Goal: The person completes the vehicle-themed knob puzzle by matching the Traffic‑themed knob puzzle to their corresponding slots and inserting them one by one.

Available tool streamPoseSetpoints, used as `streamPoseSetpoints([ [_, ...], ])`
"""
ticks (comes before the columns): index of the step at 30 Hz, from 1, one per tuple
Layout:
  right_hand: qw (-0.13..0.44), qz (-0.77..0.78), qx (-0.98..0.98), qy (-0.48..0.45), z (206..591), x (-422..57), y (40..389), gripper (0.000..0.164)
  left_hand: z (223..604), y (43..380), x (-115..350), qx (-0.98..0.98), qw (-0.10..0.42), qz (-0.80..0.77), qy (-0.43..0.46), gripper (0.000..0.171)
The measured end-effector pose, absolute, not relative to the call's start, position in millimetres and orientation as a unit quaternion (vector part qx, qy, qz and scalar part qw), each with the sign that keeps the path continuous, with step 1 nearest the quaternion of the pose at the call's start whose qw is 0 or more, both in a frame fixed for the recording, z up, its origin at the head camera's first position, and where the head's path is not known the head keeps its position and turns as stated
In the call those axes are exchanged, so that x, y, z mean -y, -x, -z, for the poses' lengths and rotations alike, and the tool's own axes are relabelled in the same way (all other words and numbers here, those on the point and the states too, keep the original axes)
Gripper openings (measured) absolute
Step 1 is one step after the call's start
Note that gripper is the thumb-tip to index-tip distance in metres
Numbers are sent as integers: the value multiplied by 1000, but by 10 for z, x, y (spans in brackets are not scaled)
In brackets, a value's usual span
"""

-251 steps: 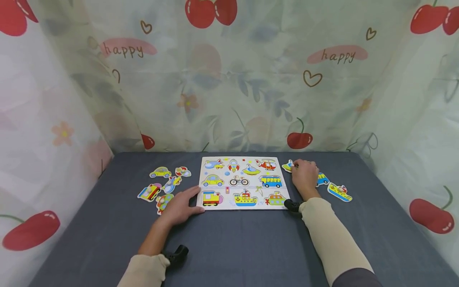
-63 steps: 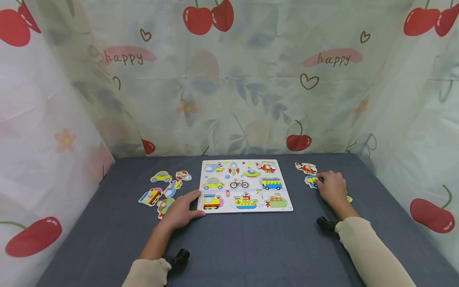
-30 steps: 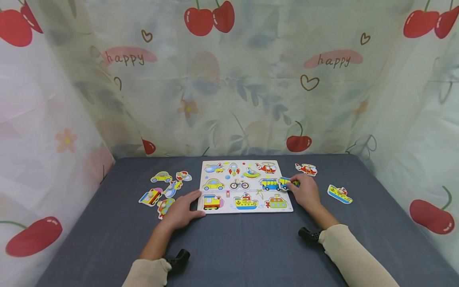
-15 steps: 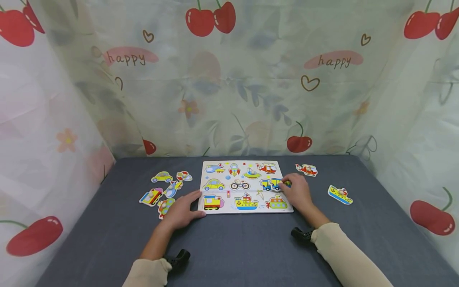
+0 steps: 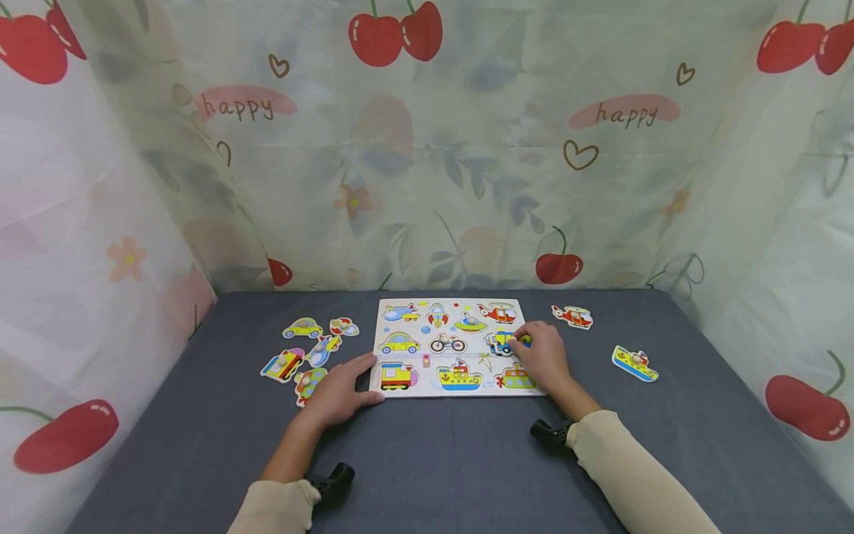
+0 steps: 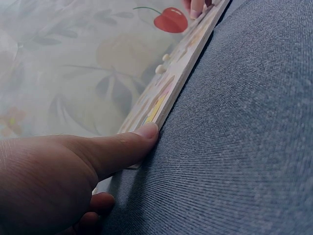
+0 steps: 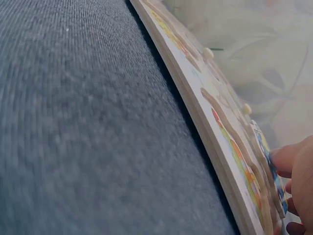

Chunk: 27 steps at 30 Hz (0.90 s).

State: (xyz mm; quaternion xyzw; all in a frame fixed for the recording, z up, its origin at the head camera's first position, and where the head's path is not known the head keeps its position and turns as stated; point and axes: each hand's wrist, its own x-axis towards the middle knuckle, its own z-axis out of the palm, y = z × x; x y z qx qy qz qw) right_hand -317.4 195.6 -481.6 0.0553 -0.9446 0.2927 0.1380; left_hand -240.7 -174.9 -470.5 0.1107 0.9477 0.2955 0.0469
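Observation:
The white puzzle board [image 5: 428,383] lies flat on the table, printed with vehicle pictures. My right hand [image 5: 543,360] pinches a blue-and-yellow bus puzzle piece [image 5: 500,343] over the bus picture at the board's right side. In the right wrist view the bus piece [image 7: 265,149] is at the fingertips; whether it sits in its recess I cannot tell. My left hand [image 5: 339,391] rests against the board's near left corner, its thumb [image 6: 129,147] extended along the edge. The bicycle piece [image 5: 448,343] and flying saucer piece [image 5: 470,322] sit in the board, with knobs showing.
Left of the board lie a car piece [image 5: 302,328], a train piece [image 5: 282,365], an airplane piece [image 5: 323,350], a submarine piece [image 5: 308,383] and a rocket piece [image 5: 344,327]. On the right are a helicopter piece [image 5: 572,317] and a ship piece [image 5: 635,363]. Printed curtains surround the grey table.
The flying saucer piece, in my right hand at first, now sits in the board. My right hand then picked up the bus piece and moved it left onto the board. The left hand stayed put.

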Motion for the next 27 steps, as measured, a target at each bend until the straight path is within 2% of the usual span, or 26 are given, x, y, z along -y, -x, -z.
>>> streamPoseSetpoints([
  [27,137,-287,947,-52,4814,-1818,3149,20,4711,2410,1747,-949,38,-290,-117,73],
])
